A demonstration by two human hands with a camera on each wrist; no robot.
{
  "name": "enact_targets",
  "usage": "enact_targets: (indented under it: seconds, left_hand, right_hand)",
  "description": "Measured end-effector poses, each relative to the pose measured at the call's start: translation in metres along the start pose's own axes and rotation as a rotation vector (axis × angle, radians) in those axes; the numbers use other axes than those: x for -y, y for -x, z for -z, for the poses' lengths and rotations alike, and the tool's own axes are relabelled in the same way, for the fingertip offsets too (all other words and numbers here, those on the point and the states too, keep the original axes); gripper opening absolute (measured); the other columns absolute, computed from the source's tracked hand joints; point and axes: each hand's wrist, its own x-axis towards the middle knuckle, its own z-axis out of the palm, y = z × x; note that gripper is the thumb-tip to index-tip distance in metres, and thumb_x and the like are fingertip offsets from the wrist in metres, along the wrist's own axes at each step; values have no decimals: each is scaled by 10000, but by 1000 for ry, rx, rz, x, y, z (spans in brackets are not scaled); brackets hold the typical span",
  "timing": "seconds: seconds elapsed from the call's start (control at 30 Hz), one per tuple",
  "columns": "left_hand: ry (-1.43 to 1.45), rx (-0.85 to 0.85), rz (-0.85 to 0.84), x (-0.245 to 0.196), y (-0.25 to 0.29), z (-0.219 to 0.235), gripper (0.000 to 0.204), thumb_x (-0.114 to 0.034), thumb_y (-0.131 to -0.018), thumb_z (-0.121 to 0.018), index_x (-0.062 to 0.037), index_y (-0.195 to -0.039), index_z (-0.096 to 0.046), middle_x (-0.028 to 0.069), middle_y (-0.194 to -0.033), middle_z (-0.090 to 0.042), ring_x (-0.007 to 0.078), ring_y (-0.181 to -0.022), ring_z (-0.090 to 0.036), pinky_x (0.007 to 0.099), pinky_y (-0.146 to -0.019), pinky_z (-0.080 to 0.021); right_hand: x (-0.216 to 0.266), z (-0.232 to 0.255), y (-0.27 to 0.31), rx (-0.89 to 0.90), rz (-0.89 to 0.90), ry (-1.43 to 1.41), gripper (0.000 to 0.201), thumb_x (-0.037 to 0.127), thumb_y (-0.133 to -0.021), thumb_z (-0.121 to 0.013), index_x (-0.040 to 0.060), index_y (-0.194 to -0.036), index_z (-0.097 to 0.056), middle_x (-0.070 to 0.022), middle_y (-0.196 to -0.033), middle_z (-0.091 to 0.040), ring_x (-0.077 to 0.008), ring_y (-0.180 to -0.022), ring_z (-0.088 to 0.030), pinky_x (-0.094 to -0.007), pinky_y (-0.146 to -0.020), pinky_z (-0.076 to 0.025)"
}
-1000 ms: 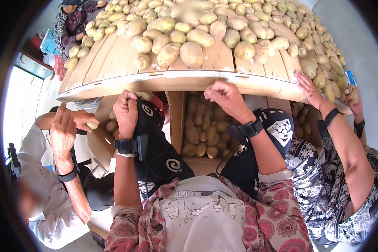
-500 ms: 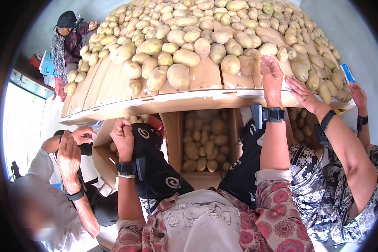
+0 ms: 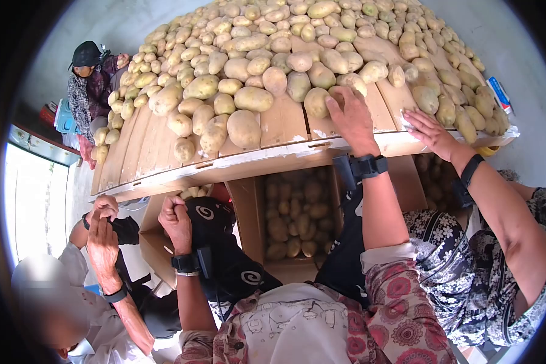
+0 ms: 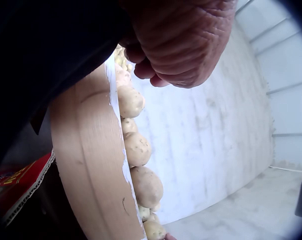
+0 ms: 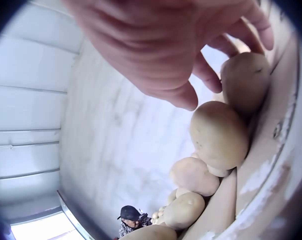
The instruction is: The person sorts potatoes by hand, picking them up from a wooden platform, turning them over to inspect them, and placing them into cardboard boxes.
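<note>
A slatted wooden table (image 3: 224,165) carries a big heap of potatoes (image 3: 273,54). My right hand (image 3: 350,115) reaches over its front edge and lies on the nearest ones, beside a potato (image 3: 317,102). In the right wrist view the right hand (image 5: 156,45) has its fingers stretched out, with the fingertips on a potato (image 5: 246,82) and the thumb off it. My left hand (image 3: 176,217) is curled into a fist below the table edge, next to my black patterned knee (image 3: 224,242). In the left wrist view the left hand (image 4: 183,40) shows nothing held.
An open cardboard box (image 3: 252,212) full of potatoes stands under the table between my knees. Another person's hand (image 3: 428,130) rests on the table edge at right. A person at left has both hands (image 3: 103,236) raised. Someone sits at the far left corner (image 3: 85,79).
My right hand rose from the table's front edge onto the top, then shifted left onto the near potatoes. The left hand stayed a fist below the edge. The view tilted upward.
</note>
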Motion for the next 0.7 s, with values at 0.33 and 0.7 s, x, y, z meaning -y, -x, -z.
enact_targets:
  seconds: [0.33, 0.7]
  left_hand:
    - [-25, 8, -24, -8, -1, 1, 150, 69, -766, -402, -34, -695, -485, 30, -575, -479, 92, -515, -434, 245, -491, -367]
    - [-40, -8, -83, -4, -1, 1, 150, 64, -771, -404, -30, -692, -490, 35, -569, -482, 97, -515, -443, 254, -495, -380]
  right_hand:
    - [21, -12, 0, 60, -69, 313, 684, 478, -666, -731, 142, -1229, -533, -278, -1229, -417, -434, -1049, -519, -469, -904, -442]
    - [20, -5, 11, 132, 8, 289, 633, 419, -612, -760, 121, -1139, -575, -218, -1115, -461, -399, -1005, -535, -453, -853, -463]
